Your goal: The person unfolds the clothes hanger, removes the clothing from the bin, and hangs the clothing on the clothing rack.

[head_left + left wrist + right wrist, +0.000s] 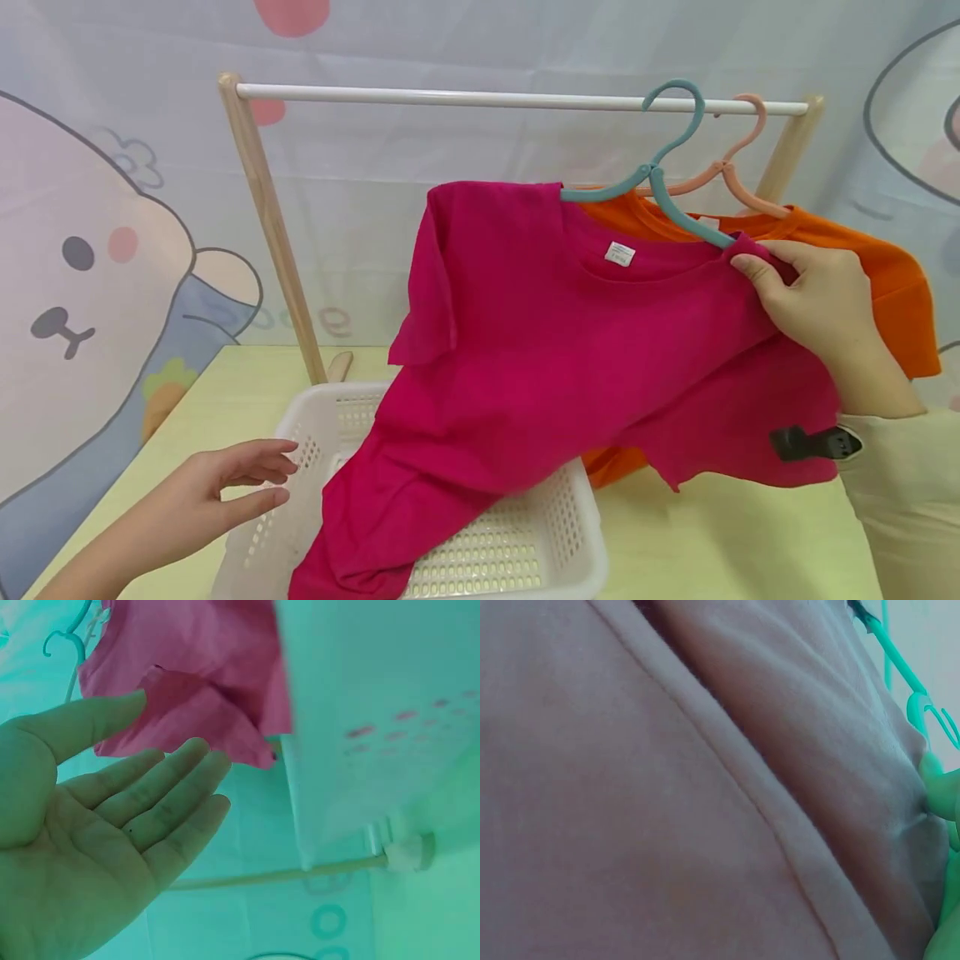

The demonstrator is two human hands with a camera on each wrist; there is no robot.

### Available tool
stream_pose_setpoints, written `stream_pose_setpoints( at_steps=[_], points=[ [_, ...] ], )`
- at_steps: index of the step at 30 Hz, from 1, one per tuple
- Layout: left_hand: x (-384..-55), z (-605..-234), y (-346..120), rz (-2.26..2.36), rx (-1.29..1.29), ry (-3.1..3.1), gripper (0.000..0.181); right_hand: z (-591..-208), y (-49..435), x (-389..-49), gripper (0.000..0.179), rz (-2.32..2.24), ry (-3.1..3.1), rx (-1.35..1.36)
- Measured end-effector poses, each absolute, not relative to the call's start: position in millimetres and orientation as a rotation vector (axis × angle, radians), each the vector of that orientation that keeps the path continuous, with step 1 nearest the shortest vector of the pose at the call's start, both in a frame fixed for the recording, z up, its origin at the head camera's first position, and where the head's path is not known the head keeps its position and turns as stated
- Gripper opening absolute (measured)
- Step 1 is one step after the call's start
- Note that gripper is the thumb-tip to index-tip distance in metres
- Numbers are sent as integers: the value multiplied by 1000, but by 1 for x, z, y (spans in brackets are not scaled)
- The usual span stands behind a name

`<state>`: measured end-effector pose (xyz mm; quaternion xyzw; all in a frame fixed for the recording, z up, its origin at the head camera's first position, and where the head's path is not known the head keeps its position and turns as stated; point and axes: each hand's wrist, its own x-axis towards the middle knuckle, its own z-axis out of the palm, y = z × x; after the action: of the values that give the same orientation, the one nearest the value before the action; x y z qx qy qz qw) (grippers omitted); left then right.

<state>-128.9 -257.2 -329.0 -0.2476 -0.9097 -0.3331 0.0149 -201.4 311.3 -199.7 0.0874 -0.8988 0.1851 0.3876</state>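
Note:
A magenta T-shirt [525, 333] hangs on a blue-green hanger [678, 204], whose hook is at the white rail. My right hand [817, 296] pinches the shirt's shoulder at the hanger's right end. In the right wrist view the shirt fabric [667, 795] fills most of the picture. Lower left in the head view, my left hand [210, 500] is held out beside the basket, its fingers extended and touching nothing. The left wrist view shows that palm [97, 832] with the shirt [195, 667] beyond it. Part of the shirt's lower end drapes over the basket.
A white perforated basket [592, 542] stands on the pale yellow table [712, 542]. Behind it is a rack with wooden posts [273, 225] and a white rail [450, 97]. An orange T-shirt [900, 292] hangs on a peach hanger [738, 167] behind the magenta one.

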Motion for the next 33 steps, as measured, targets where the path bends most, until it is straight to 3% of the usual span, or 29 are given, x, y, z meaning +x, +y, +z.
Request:
stream_pose_setpoints(
  at_steps=[6, 12, 21, 28, 33],
  points=[
    [-112, -349, -280, -898, -714, -2818, 52, -185, 317, -212, 41, 464, -2365, 89],
    [-101, -365, -297, -884, -549, -2915, 73, -175, 326, -222, 48, 399, -2397, 30],
    [-98, -406, -319, -1106, -838, -2594, 102, -174, 342, -235, 50, 373, -2485, -61],
    [-98, -426, -332, -1242, -1016, -2571, 103, -181, 352, -239, 51, 345, -2540, -83],
    [-105, -444, -339, -1306, -1118, -2566, 86, -185, 355, -238, 57, 328, -2570, -114]
  ],
)
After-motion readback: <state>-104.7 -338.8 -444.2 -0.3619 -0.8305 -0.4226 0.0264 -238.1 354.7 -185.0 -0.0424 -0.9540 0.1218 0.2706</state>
